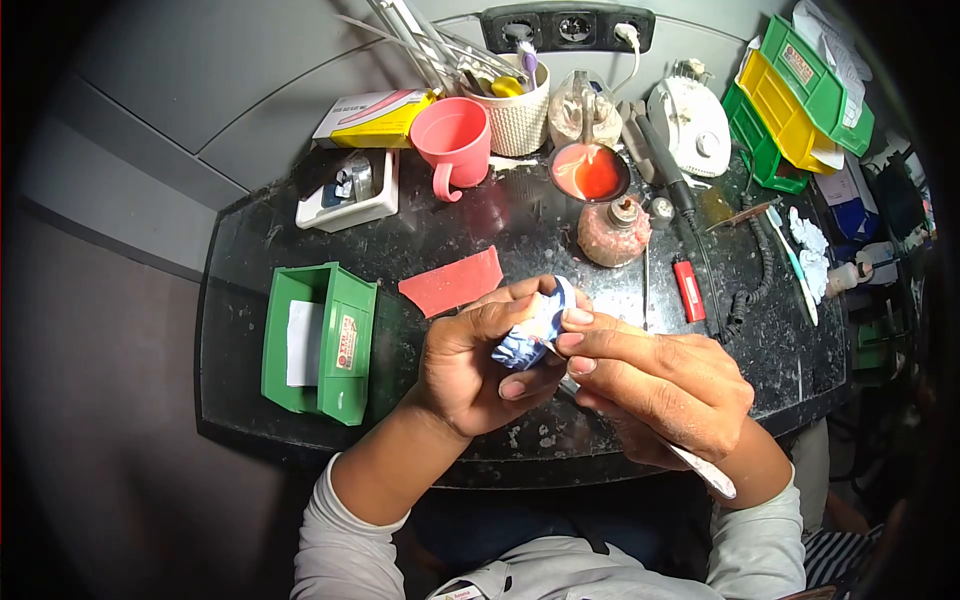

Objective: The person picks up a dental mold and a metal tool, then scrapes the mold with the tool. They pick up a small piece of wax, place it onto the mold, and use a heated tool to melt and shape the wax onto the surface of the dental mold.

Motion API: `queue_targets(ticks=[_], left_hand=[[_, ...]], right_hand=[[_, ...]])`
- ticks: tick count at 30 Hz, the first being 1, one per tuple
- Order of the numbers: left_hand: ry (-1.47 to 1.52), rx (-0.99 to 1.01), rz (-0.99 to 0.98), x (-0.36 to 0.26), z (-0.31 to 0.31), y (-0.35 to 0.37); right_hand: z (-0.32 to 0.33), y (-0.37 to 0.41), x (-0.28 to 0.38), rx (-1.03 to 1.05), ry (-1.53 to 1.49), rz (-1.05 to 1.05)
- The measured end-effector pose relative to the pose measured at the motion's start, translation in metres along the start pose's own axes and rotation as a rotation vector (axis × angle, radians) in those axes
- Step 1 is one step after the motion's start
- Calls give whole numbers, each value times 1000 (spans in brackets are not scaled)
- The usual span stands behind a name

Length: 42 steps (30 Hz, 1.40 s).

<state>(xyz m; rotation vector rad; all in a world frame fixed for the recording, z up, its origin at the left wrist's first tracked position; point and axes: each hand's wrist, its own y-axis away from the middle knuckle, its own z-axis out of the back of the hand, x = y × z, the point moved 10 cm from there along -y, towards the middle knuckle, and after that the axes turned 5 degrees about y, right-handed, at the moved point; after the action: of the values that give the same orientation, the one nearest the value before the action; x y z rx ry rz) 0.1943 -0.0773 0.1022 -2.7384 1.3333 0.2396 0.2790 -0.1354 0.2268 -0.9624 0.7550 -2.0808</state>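
Note:
Near the middle of the view, my left hand (pixel 465 365) is closed around a small blue and white piece (pixel 530 335), its fingers wrapped behind and below it. My right hand (pixel 670 385) pinches a thin metal tool (pixel 708 473), whose broad whitish end sticks out below the palm. The tool's other end is at the blue and white piece, partly hidden by the fingertips. Both hands meet at the piece, above the front part of the black table (pixel 400 440). A red flat sheet (pixel 453 282) lies just behind my left hand.
A green bin (pixel 345 350) stands at the left. Behind are a white box (pixel 375 210), pink cup (pixel 450 135), woven pot (pixel 515 115), pan with red material (pixel 590 172) and pinkish jar (pixel 612 235). A red lighter (pixel 689 291) and toothbrush (pixel 793 265) lie right.

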Motion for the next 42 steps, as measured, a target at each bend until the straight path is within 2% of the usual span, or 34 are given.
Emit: queue_targets(ticks=[4, 25, 28, 38, 42], left_hand=[[62, 51, 22, 2, 2, -1], [203, 49, 34, 6, 8, 3], [197, 112, 64, 7, 8, 3], [199, 100, 47, 7, 7, 4], [212, 100, 28, 7, 4, 4]], right_hand=[[-1, 3, 0, 18, -1, 41], [-4, 9, 3, 10, 74, 128], [-4, 9, 3, 8, 66, 137], [-6, 8, 1, 13, 41, 122], [-4, 7, 6, -31, 39, 179]])
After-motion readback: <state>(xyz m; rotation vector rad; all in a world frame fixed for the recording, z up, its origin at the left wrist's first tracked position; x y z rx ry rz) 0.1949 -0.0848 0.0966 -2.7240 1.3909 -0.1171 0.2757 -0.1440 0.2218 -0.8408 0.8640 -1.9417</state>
